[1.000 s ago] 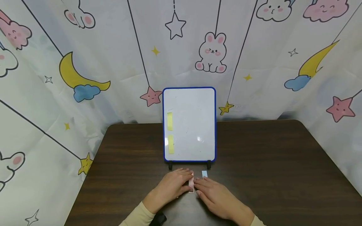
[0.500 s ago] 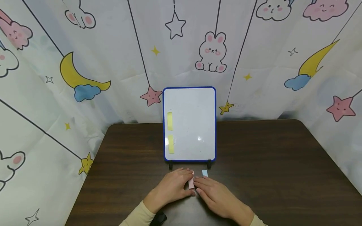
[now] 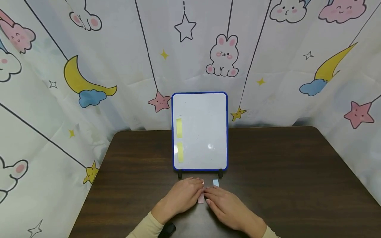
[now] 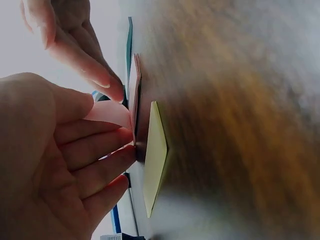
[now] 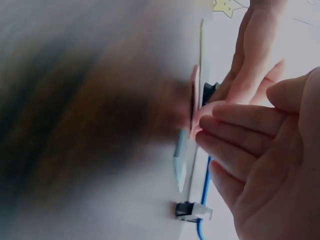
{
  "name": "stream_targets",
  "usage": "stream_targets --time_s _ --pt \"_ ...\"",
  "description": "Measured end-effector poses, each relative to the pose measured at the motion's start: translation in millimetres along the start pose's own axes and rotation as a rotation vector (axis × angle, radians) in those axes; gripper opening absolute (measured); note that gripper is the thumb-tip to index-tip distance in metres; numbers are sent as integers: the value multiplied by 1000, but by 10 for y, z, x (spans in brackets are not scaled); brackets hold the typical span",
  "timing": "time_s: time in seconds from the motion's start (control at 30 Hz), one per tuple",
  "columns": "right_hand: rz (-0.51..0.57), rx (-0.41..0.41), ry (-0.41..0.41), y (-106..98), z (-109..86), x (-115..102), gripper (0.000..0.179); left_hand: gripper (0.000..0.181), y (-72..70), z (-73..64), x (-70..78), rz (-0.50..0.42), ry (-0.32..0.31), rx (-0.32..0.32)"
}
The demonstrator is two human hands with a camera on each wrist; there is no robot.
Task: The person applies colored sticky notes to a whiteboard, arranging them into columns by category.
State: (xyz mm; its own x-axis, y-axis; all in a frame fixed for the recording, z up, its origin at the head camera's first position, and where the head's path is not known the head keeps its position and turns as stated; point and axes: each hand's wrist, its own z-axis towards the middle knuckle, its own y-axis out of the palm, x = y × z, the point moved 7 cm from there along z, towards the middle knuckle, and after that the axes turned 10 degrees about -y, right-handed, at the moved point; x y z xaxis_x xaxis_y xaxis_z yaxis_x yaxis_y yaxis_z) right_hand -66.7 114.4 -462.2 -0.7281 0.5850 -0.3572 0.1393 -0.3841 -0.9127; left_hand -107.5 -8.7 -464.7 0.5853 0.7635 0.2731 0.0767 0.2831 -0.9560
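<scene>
Two hands [image 3: 177, 196] [image 3: 227, 206], three sticky-note pads [image 4: 134, 90] [image 4: 156, 160] [image 3: 215, 183], two yellow strips [image 3: 179, 128] [image 3: 180, 152], one whiteboard [image 3: 205, 129], one table [image 3: 274, 165]

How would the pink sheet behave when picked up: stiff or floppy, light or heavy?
Probably floppy: the pink sheet curves up from the pink pad toward the left hand. Likely light, since it looks paper-thin. It might crease if pinched hard, given that bend.

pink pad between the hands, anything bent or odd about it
A pink sheet curves up from the pink pad instead of lying flat. The left hand pinches it, so it looks lifted, not damaged; no tear is visible.
</scene>
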Motion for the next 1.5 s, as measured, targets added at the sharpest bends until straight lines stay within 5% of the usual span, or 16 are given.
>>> stream_targets --time_s 0.4,0.7,1.13,1.5 --pt "-25 -87 -62 119 5 -64 43 27 -4 20 -8 -35 -4 39" --pt "26 -143 -30 150 17 -19 46 22 -42 53 60 81 39 84" --pt "27 -171 -36 154 23 -20 47 22 -106 57 -49 -48 -15 72" --pt "35 -194 -26 183 33 9 45 21 -190 47 -75 -78 13 127"
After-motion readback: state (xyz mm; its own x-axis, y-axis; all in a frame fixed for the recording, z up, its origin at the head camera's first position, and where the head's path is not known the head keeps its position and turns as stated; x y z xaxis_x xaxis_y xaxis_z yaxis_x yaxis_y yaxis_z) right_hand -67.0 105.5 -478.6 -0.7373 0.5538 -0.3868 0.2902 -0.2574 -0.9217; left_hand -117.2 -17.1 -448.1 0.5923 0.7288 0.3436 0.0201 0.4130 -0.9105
